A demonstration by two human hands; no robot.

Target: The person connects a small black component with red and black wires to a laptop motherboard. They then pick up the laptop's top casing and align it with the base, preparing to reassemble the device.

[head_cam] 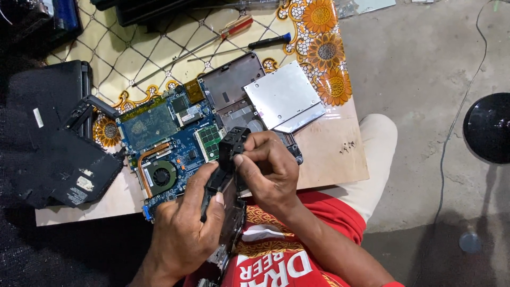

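Note:
My left hand point(186, 223) grips the edge of a black laptop frame piece point(229, 154) held upright over my lap. My right hand point(268, 167) pinches the same piece near its top, fingers curled round it. Just beyond both hands lies a blue laptop motherboard point(164, 135) with a round fan point(161, 176) and a green memory module point(208, 142). A silver optical drive point(284, 95) rests on a grey panel point(231, 79) to the right of the board.
A low table point(332, 154) with a flower-patterned cloth point(319, 48) carries a red-handled screwdriver point(223, 33) and a black-handled one point(268, 41). Black laptop covers point(53, 154) lie at left. Concrete floor, a thin cable point(451, 127) and a black round object point(489, 127) are at right.

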